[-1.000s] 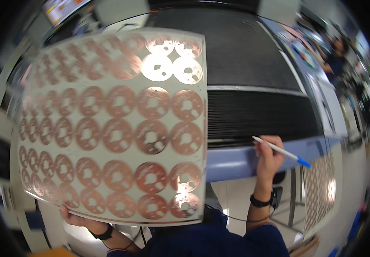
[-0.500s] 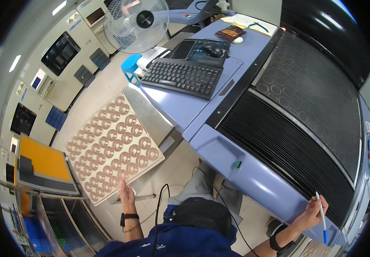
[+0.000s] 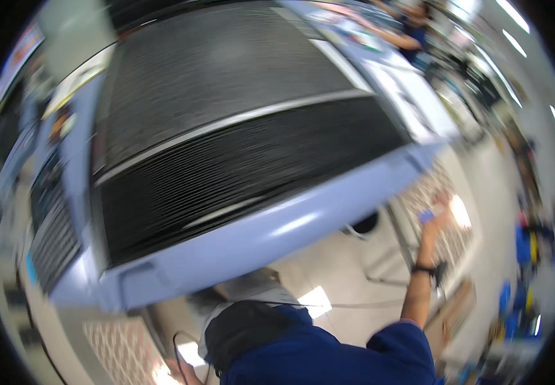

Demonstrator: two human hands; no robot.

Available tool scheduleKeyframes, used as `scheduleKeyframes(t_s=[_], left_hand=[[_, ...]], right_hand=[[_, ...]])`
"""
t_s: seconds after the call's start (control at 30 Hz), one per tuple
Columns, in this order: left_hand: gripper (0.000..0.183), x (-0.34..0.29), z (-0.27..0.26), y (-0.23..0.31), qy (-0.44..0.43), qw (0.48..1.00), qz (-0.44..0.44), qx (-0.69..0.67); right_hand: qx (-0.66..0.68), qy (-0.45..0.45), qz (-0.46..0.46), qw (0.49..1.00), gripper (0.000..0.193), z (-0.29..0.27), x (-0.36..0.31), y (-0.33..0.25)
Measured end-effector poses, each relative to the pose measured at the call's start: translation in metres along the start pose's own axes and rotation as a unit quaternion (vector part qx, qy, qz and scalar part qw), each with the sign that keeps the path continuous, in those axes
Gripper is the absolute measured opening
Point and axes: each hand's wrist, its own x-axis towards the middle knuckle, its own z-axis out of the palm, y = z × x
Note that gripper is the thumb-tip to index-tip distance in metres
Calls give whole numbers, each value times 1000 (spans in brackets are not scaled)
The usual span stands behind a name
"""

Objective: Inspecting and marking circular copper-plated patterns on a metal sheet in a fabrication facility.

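Observation:
My right hand is reaching over a pale sheet with rows of brownish ring shapes on the right, and motion smears it. A blue spot of the pen shows at its fingers; the rest of the pen is blurred. Whether the hand touches the sheet I cannot tell. At the lower left, my left hand is low beside another sheet of ring shapes, its fingers blurred and partly hidden.
A large blue-grey machine with a black ribbed belt spans the front. A keyboard lies on its left side. Another person is at the far right. Blue bins stand along the right side.
The view has swung to the right, putting the machine in the middle. My right hand has moved from the machine's front edge to over the right-hand sheet, and my left remains beside the left-hand sheet.

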Motion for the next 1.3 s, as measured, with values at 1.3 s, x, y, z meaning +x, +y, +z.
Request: scheduleKeyframes(t_s=[1.3], left_hand=[[26, 95, 247, -458, -369, 201, 348, 838]], right_hand=[[551, 375, 200, 718, 43, -134, 119, -336]])
